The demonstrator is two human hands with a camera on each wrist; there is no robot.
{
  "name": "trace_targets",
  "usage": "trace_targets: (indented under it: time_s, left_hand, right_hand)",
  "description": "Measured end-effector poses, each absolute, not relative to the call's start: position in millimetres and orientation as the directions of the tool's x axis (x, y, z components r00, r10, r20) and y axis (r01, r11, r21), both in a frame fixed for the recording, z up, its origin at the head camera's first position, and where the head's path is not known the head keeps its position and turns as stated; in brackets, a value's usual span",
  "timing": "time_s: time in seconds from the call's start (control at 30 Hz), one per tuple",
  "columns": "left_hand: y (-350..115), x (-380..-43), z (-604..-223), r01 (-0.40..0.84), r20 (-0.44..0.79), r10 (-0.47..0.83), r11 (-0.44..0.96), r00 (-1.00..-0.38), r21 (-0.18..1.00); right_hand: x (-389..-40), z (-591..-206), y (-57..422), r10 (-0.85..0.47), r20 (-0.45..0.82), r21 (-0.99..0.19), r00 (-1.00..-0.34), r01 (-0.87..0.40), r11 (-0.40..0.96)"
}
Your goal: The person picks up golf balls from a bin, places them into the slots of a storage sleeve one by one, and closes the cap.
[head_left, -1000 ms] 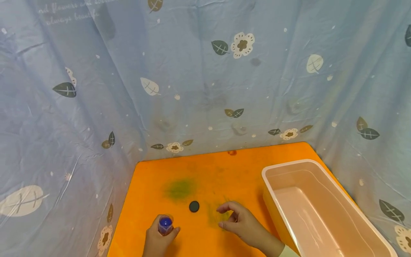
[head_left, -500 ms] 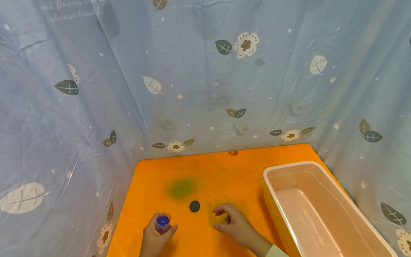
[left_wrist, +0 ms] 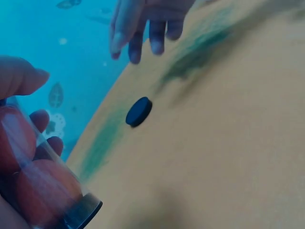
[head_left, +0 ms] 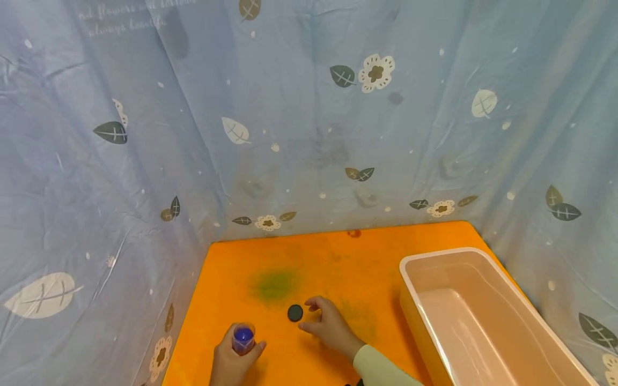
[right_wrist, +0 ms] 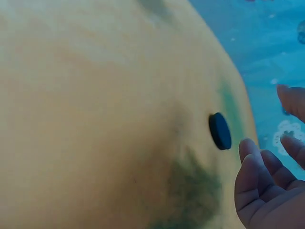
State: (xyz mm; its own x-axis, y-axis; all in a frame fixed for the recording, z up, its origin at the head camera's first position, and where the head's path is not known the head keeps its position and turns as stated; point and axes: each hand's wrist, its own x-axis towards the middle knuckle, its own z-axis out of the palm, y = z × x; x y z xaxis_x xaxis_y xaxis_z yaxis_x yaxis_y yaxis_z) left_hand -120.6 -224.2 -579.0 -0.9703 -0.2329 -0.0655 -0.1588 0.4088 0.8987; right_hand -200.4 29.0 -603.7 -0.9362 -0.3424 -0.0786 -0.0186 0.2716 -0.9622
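My left hand grips an upright clear tube, fingers and thumb curled round it. A blue ball shows at its top; in the left wrist view two reddish balls are visible inside, above a dark end piece. On the orange table lies a black round cap, flat and apart from both hands. Just right of the cap is my right hand, thumb and fingers spread on its near side, holding nothing. In the right wrist view the cap sits beyond the fingertips.
A deep pale plastic bin stands at the right of the orange table. Green stains mark the tabletop. A blue patterned curtain encloses the back and sides. A small dark thing shows at the bottom edge, mostly cut off.
My right hand has moved left and slightly forward, closer to the black cap. The left hand still holds the tube in nearly the same place. The view has shifted slightly.
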Motion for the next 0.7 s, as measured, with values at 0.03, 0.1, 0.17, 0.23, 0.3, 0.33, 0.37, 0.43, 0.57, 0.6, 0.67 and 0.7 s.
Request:
trace_targets:
  time_s: [0.03,0.1,0.17,0.23,0.3,0.33,0.37,0.43,0.57,0.6,0.67,0.7]
  left_hand:
    - [-225,-120,-579,-0.166,-0.072,-0.235,0.406,-0.969,0.899]
    - [-225,-119,-578,-0.193,-0.104,-0.238,0.388,-0.966,0.901]
    - [-224,-118,-576,-0.220,-0.134,-0.236,0.387,-0.963,0.895]
    - [-224,-118,-574,-0.247,-0.160,-0.241,0.391,-0.957,0.887]
    - [-223,-117,-571,-0.271,-0.179,-0.250,0.406,-0.952,0.873]
    - [-223,-117,-570,-0.279,-0.185,-0.257,0.404,-0.949,0.871]
    - [-223,-116,-569,-0.286,-0.187,-0.263,0.410,-0.946,0.866]
    - [-224,-115,-568,-0.280,-0.176,-0.269,0.423,-0.947,0.862]
    - [-226,-114,-569,-0.271,-0.154,-0.280,0.450,-0.948,0.851]
    - [-226,-113,-570,-0.267,-0.148,-0.279,0.455,-0.949,0.849]
    - [-227,-113,-570,-0.295,-0.174,-0.286,0.460,-0.942,0.837]
    - [-227,-113,-570,-0.309,-0.188,-0.291,0.458,-0.938,0.834]
  right_hand:
    - [-204,-607,26,-0.339,-0.081,-0.960,-0.937,-0.019,0.280]
    - [-212,-612,20,-0.328,-0.084,-0.949,-0.941,-0.025,0.314]
    - [-219,-615,15,-0.315,-0.086,-0.935,-0.945,-0.033,0.353]
    - [-225,-618,9,-0.310,-0.072,-0.923,-0.948,-0.055,0.381]
    - [-231,-621,4,-0.305,-0.061,-0.911,-0.950,-0.072,0.406]
    - [-233,-623,1,-0.302,-0.057,-0.906,-0.952,-0.078,0.417]
    - [-236,-626,-2,-0.299,-0.057,-0.901,-0.953,-0.081,0.427]
    - [-239,-629,-6,-0.292,-0.066,-0.891,-0.954,-0.075,0.448]
    - [-239,-634,-14,-0.277,-0.066,-0.862,-0.959,-0.085,0.499]
    - [-238,-633,-15,-0.274,-0.059,-0.852,-0.960,-0.095,0.515]
    - [-237,-632,-18,-0.274,-0.043,-0.826,-0.961,-0.120,0.550]
    - [-237,-632,-19,-0.276,-0.037,-0.811,-0.961,-0.132,0.570]
